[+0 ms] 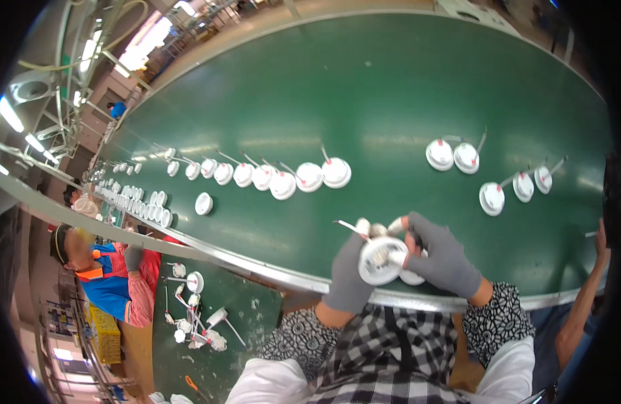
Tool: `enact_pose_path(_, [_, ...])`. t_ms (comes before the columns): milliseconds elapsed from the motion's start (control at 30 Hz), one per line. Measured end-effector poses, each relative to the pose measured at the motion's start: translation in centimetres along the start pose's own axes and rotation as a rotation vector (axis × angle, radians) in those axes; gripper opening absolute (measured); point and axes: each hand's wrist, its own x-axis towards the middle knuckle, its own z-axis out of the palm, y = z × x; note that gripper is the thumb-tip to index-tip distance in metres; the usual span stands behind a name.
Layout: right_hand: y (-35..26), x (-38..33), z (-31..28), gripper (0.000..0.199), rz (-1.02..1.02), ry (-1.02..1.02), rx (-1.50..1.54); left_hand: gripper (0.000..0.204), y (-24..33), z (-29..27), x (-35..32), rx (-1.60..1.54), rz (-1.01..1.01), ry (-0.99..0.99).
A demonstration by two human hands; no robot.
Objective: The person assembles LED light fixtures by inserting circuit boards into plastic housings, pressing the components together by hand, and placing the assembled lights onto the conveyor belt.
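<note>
The left hand (351, 273) and the right hand (442, 256), both in grey gloves with white fingertips, met over the near edge of the green counter (391, 74), and between them was a white round fitting (376, 264). The left grip was pinching this fitting at its rim, while the right thumb reached over its open middle; whether the right grip was closed on anything, I could not tell. A thin wire (348, 225) stuck out above the left hand. Under the right hand, near the same edge, another white piece (411, 277) was partly hidden. Toward the right end of the counter lay five white lamp-like pieces (492, 198) with wires, in a group of two and a group of three. A row of similar pieces (336, 173) went from the middle toward the left end, and a single white cup (203, 203) lay between this row and the near edge. At lower left, a second counter (246, 303) carried a loose pile of white parts (196, 330), and beside it was a co-worker (115, 279) in blue and red clothes.
</note>
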Motion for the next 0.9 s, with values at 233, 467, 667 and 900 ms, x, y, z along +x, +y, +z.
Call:
enact_pose_path(233, [2.7, 4.5, -3.3, 0.037, -0.161, -0.049, -0.196, 0.035, 3.4, -1.6, 3.0, 0.825, 0.333, 0.231])
enact_pose_path(467, [12.2, 13.4, -6.8, 0.025, -0.642, 0.437, -1.329, 0.067, 7.7, -11.8, 13.6, 1.138, 1.027, 0.574])
enact_pose_path(667, [14.9, 12.2, -6.8, 0.030, -0.452, 0.281, -1.399, 0.044, 11.4, -7.5, 16.7, 1.851, 0.738, 0.366])
enact_pose_path(900, [8.8, 8.3, -5.6, 0.043, -0.313, 0.241, -1.177, 0.033, 11.8, -8.0, 14.5, 1.546, 0.740, 0.257])
